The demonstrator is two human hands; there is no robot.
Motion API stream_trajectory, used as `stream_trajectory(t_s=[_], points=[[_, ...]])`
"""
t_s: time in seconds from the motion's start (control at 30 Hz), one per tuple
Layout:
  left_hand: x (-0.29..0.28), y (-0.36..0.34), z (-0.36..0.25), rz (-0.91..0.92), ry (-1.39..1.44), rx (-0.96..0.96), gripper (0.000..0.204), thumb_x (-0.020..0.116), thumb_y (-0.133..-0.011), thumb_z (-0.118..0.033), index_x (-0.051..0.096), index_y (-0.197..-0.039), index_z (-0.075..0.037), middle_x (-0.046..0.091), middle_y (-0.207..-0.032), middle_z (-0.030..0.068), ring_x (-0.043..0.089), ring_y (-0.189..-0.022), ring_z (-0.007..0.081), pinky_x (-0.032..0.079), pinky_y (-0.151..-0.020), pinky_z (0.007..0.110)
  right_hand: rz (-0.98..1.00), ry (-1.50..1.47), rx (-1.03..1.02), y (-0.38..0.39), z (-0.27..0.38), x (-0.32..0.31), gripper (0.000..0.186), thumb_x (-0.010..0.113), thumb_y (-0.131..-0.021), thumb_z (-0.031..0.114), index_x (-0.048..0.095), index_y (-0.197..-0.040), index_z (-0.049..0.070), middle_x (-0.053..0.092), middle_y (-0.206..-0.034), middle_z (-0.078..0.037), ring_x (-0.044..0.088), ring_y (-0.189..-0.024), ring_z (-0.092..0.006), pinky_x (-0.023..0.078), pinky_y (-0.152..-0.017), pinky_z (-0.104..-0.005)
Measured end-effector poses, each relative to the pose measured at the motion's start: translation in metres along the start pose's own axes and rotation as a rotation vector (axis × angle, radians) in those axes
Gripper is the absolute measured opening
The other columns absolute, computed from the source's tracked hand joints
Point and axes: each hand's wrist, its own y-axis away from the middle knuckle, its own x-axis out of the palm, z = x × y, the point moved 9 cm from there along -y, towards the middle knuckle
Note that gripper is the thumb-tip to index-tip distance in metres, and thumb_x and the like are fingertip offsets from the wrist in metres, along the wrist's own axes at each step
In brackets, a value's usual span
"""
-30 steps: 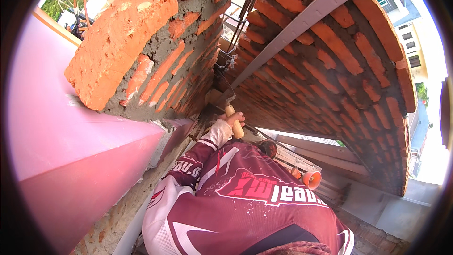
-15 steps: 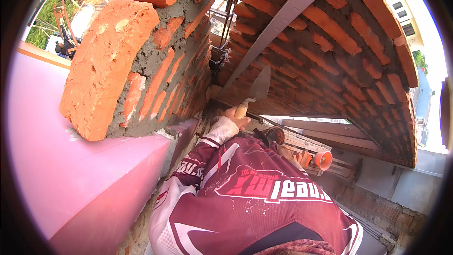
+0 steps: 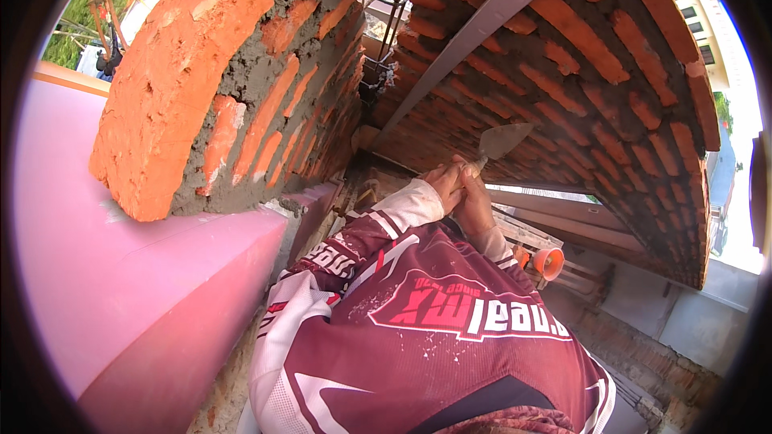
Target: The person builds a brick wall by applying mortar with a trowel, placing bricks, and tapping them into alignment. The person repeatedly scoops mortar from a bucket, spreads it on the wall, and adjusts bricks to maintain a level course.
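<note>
My left hand [image 3: 443, 185] and my right hand [image 3: 471, 201] are together at the centre, both closed on the handle of a trowel. The trowel's blade [image 3: 500, 141] points up and to the right, in front of the shaded, curved brick wall [image 3: 581, 60]. To the left of my hands stands a brick pier [image 3: 265, 137] with grey mortar joints, topped at its near side by a large orange brick [image 3: 177, 88]. My sleeves are maroon and white.
A pink-painted ledge [image 3: 137, 273] runs along the left. A metal strip [image 3: 466, 36] crosses the curved wall, with vertical rebar [image 3: 394, 0] behind. Below right are planks [image 3: 523, 221] and an orange cup-shaped object [image 3: 548, 264]. Buildings show beyond the right edge.
The trowel has turned from pointing into the corner to pointing up-right, moving right with my left hand. My right hand has risen from below and joined the left on the handle.
</note>
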Motion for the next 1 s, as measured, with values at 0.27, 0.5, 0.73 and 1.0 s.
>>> stream_trajectory(t_s=[0.27,0.5,0.73,1.0], points=[[-0.065,0.037,-0.128,0.315,0.552,0.294,0.058,0.085,-0.084,-0.036,0.068,-0.126,0.0,0.067,-0.128,0.0167,0.065,-0.118,0.0296,0.05,-0.103,0.04,-0.303,0.643,-0.37,0.014,0.09,-0.04,0.029,0.068,-0.102,0.023,0.057,-0.12,0.004,0.059,-0.085,0.001,0.054,-0.067,-0.0052,0.045,-0.055,-0.0223],[-0.146,0.149,-0.275,0.548,0.946,1.219,0.05,0.078,-0.093,-0.03,0.067,-0.132,0.0,0.068,-0.125,0.0214,0.069,-0.107,0.0349,0.054,-0.087,0.042,-0.347,0.816,-0.377,0.018,0.127,-0.034,0.029,0.066,-0.098,0.015,0.058,-0.123,0.003,0.055,-0.076,0.002,0.048,-0.058,-0.0055,0.041,-0.051,-0.0242],[-0.146,0.161,-0.313,0.486,1.216,1.348,0.051,0.071,-0.097,-0.022,0.055,-0.142,-0.003,0.073,-0.106,0.0169,0.071,-0.092,0.0344,0.057,-0.081,0.038,-0.29,0.791,-0.208,0.008,0.098,-0.028,0.03,0.068,-0.096,0.016,0.059,-0.122,0.003,0.055,-0.074,0.002,0.05,-0.057,-0.0063,0.042,-0.051,-0.0251],[-0.175,0.129,-0.264,0.409,1.458,0.942,0.019,0.065,-0.102,-0.016,0.062,-0.111,0.0,0.069,-0.1,0.0192,0.072,-0.089,0.0332,0.057,-0.078,0.044,-0.185,0.871,-0.113,0.01,0.075,-0.008,0.028,0.068,-0.095,0.018,0.06,-0.117,0.002,0.056,-0.076,0.0,0.052,-0.058,-0.0084,0.045,-0.052,-0.0275]])
